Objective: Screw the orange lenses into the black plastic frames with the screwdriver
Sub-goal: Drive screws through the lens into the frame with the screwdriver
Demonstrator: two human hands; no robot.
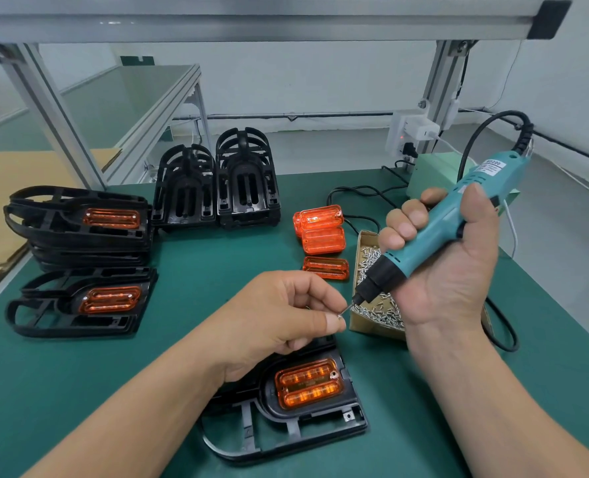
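The left hand (282, 313) and its forearm hide the upper left part of the frame (296, 431) at lower centre. Both forearms are cut off by the bottom edge. The screw (340, 316) is tiny, and I cannot tell whether it is seated on the bit. The right hand (455, 270) covers much of the box (365, 324) of screws at centre right.

The left hand is back-up with curled fingers, its thumb and forefinger pinching the screw. The right hand has its palm toward the camera, raised above the box. Its fingers are wrapped round the body of the screwdriver (431, 232), with the thumb up the right side. The two hands nearly meet at the bit's tip.

The screwdriver's long axis runs from upper right to lower left, bit down-left, its tip at the screw. Its cord leaves the upper end.

The frame lies flat on the mat (200, 277), its long axis running lower left to right. The lens (306, 384) sits in its right end, long side tilted slightly up to the right. Spare lenses (322, 238) lie right of centre, near the box.
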